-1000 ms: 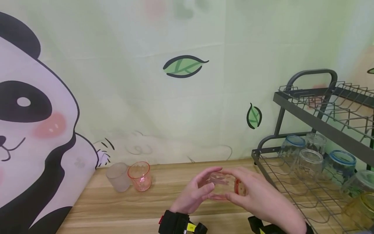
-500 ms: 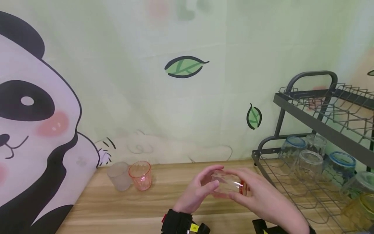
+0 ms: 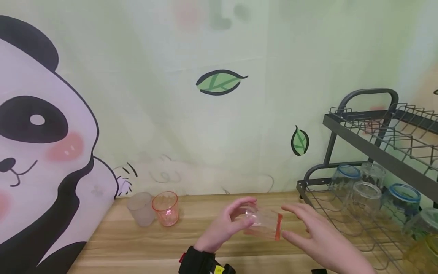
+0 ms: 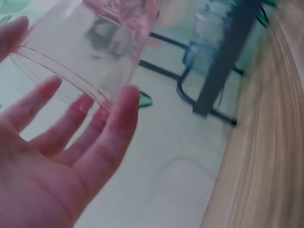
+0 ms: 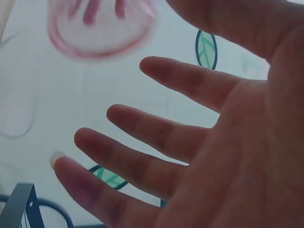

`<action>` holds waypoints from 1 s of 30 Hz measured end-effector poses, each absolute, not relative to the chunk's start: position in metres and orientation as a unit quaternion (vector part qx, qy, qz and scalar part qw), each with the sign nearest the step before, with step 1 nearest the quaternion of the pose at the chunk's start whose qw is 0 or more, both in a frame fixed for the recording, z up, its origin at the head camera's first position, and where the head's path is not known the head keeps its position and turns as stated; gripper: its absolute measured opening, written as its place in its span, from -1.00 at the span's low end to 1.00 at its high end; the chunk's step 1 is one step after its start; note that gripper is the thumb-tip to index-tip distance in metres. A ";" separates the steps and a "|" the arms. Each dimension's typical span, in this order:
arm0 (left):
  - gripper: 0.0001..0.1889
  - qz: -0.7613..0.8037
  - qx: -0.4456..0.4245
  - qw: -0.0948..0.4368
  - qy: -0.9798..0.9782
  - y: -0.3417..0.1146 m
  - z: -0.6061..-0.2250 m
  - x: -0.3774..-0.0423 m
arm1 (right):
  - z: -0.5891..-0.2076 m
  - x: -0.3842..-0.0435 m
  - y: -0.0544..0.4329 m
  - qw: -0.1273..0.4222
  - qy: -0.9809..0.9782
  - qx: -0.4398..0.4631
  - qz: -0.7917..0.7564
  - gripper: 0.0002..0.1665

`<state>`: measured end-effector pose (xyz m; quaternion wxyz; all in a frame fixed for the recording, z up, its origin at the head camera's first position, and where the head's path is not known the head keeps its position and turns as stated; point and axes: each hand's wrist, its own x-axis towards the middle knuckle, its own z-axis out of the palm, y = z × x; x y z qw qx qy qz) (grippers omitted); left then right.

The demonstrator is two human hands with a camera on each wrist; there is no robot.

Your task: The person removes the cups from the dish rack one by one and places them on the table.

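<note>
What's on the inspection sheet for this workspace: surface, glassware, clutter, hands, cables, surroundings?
surface: light wood-grain tabletop; fine wear too small to tell
job's things: red-rimmed pink tumbler held on its side above it; frosted tumbler and second pink tumbler upright, close together at left; two-tier wire rack at right, with assorted glasses on its lower tier
clutter: nothing seen
left hand: grips the held tumbler near its base
right hand: fingers spread beside the held tumbler's rim; thumb contact unclear
cables: nothing seen
surroundings: pale green backdrop printed with a panda and leaves
</note>
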<state>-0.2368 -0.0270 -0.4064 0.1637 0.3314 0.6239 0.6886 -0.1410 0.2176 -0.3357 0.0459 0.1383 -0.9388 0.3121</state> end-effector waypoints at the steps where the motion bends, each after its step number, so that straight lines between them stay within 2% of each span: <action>1: -0.49 0.671 0.326 0.155 0.647 -0.032 -0.405 -0.238 | -0.337 -0.141 0.219 0.043 -0.941 0.134 0.308 -0.24; 5: -0.50 0.588 0.301 0.117 0.741 -0.054 -0.395 -0.245 | -0.342 -0.143 0.226 0.043 -0.948 0.125 0.290 -0.19; 10: -0.47 0.482 0.300 0.076 0.819 -0.079 -0.387 -0.256 | -0.347 -0.147 0.233 0.013 -0.949 0.113 0.295 -0.15; 14: -0.43 0.417 0.300 0.051 0.857 -0.099 -0.385 -0.268 | -0.351 -0.149 0.237 -0.012 -0.948 0.107 0.299 -0.14; 20: -0.41 0.256 0.296 -0.016 0.920 -0.124 -0.390 -0.286 | -0.355 -0.151 0.239 -0.016 -0.950 0.107 0.293 -0.13; 30: -0.43 0.144 0.281 -0.039 0.948 -0.128 -0.392 -0.306 | -0.356 -0.152 0.243 -0.024 -0.951 0.100 0.290 -0.15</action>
